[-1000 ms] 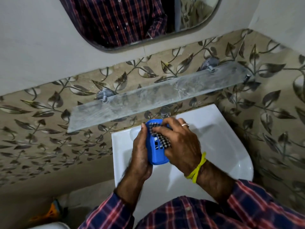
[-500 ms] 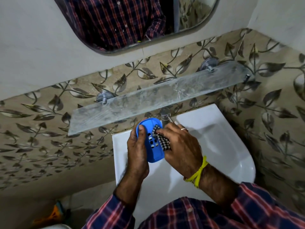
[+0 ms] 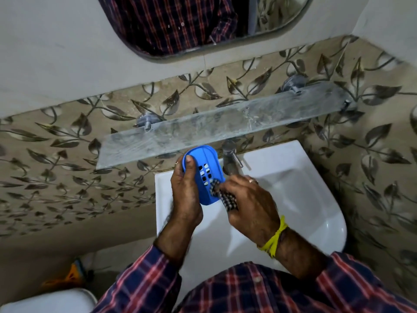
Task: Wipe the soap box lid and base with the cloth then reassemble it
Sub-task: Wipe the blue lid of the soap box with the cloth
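Soap box base [image 3: 204, 175] above white sink [image 3: 293, 199]

No legible text, label, brand, number or sign appeared anywhere in the head view. The blue soap box part [image 3: 204, 175] bore only slotted holes, the checked cloth [image 3: 228, 199] only its woven pattern, and the wall tiles [image 3: 67, 154] only a leaf motif; none carried readable characters.
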Motion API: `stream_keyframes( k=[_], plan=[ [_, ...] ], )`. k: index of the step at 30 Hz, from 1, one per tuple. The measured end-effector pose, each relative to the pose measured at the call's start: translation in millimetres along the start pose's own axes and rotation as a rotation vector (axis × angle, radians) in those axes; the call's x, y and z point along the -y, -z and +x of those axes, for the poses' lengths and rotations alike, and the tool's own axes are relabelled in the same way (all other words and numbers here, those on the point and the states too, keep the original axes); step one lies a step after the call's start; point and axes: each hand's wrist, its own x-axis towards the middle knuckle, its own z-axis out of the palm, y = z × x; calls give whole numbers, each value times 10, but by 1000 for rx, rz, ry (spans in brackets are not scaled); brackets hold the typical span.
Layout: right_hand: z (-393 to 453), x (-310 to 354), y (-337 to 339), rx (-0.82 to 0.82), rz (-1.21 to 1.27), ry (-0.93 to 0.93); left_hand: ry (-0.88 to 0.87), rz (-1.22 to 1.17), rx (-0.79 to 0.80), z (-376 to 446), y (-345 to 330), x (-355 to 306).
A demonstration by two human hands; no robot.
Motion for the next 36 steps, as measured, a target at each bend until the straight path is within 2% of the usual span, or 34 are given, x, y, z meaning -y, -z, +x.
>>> stream_keyframes(
  k=[3, 5, 9, 11, 16, 17, 19, 21, 22, 24, 27, 30, 33, 36],
  plan=[
    [-74, -59, -43, -56, 70, -176, -42, 29, -4, -39, -8, 51],
    [-80, -35, -55, -32, 40, -222, -52, 42, -17, -83, -30, 117],
    [-54, -12, -15, 66, 98, -130, -62, 29, -48, -52, -11, 130],
    [-46, -6, -19, 49, 119, -61, -94, 33, -42, -14, -21, 92],
    [-126, -164, -29, 25, -92, 186, -93, 8, -55, -5, 0, 50],
    [-121, -231, -10, -9, -114, 188, -101, 17, -52, -24, 19, 54],
    [-61, -301, 54, -148, -107, 73, -159, 100, -33, -54, 64, 55],
    [64, -286, 134, -310, -28, -56, -253, 226, 48, -81, 101, 60],
    [130, -242, 162, -352, 4, -61, -291, 282, 94, -102, 119, 77],
    [228, -90, 189, -349, 13, 53, -344, 378, 146, -154, 141, 140],
    [232, 141, 126, -259, -62, 282, -378, 394, 173, -226, 185, 228],
    [152, 165, 38, -224, -84, 355, -402, 418, 151, -258, 232, 223],
    [177, 72, 22, -237, 17, 270, -415, 408, 121, -313, 225, 177],
    [264, -31, 29, -224, 200, 88, -420, 405, 122, -329, 237, 179]
  ],
)
